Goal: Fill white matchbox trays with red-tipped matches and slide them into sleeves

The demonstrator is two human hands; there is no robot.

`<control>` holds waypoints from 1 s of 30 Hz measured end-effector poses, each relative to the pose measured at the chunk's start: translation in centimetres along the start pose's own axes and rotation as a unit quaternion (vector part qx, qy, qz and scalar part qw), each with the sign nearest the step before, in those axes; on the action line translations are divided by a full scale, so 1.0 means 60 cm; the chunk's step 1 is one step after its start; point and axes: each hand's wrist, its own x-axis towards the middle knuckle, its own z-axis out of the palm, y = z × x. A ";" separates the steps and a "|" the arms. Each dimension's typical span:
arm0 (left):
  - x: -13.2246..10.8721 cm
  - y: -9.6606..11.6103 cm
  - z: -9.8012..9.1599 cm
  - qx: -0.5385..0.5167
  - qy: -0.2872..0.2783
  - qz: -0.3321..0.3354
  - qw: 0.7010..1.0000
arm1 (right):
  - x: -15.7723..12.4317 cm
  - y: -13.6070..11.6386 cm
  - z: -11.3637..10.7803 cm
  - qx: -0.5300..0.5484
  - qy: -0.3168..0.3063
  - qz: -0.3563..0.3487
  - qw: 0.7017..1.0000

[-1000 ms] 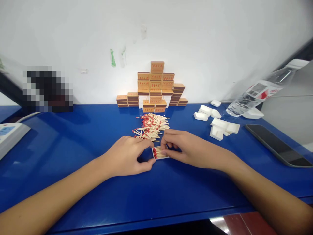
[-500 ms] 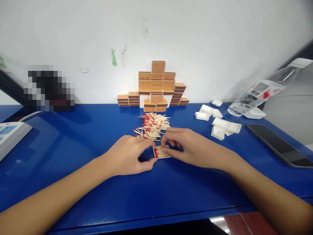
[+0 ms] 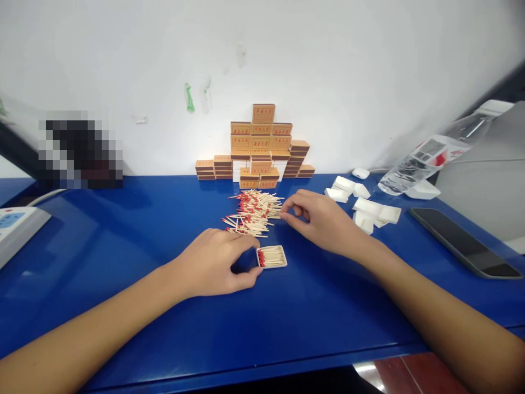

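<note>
A small white matchbox tray (image 3: 283,266) lies flat on the blue table, filled with red-headed matches (image 3: 270,256). Its left end is held between the thumb and forefinger of my left hand (image 3: 221,262). Farther back spreads a loose pile of matchsticks (image 3: 256,208), most of their red heads toward the left. At the pile's right edge is my right hand (image 3: 318,219), thumb and forefinger pinched together at the end of a matchstick. The other fingers of that hand are curled in.
Behind the pile, orange matchboxes (image 3: 261,143) are stacked against the wall. Several white trays (image 3: 369,208) lie to the right, near a white earbud case (image 3: 360,173), a tilted water bottle (image 3: 426,156) and a phone (image 3: 463,241). A white device (image 3: 24,230) sits at the left.
My right hand has left the tray and moved back to the right edge of the match pile. The matches in the tray now show uncovered. My left hand stays on the tray.
</note>
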 end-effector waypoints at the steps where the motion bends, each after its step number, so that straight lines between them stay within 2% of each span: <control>1: 0.000 0.000 0.000 0.000 -0.001 -0.001 1.000 | 0.002 0.008 0.003 -0.009 0.002 0.005 1.000; 4: 0.000 0.002 -0.002 0.003 -0.006 -0.004 1.000 | 0.005 0.016 0.013 -0.009 -0.003 -0.001 1.000; 9: 0.001 0.003 -0.004 0.007 -0.015 -0.011 1.000 | 0.010 0.004 0.027 -0.005 0.001 -0.027 1.000; 13: 0.001 0.002 -0.003 0.009 -0.013 -0.012 1.000 | 0.017 0.008 0.032 -0.006 -0.008 -0.020 1.000; 16: 0.002 0.001 -0.004 0.011 -0.010 -0.011 1.000 | 0.019 0.017 0.023 -0.017 -0.013 -0.021 1.000; 20: 0.004 0.002 -0.005 0.026 0.003 -0.027 0.999 | 0.012 0.010 -0.009 0.007 -0.024 -0.046 0.999; 23: 0.004 0.001 -0.005 0.034 0.009 -0.039 0.999 | 0.001 -0.016 -0.033 0.048 -0.065 -0.061 0.995; 27: 0.003 -0.001 -0.004 0.030 0.013 -0.036 0.999 | -0.012 -0.050 -0.041 0.079 -0.171 -0.079 0.979; 30: 0.003 -0.001 -0.003 0.028 0.016 -0.029 0.999 | -0.014 -0.057 -0.035 0.086 -0.180 -0.076 0.977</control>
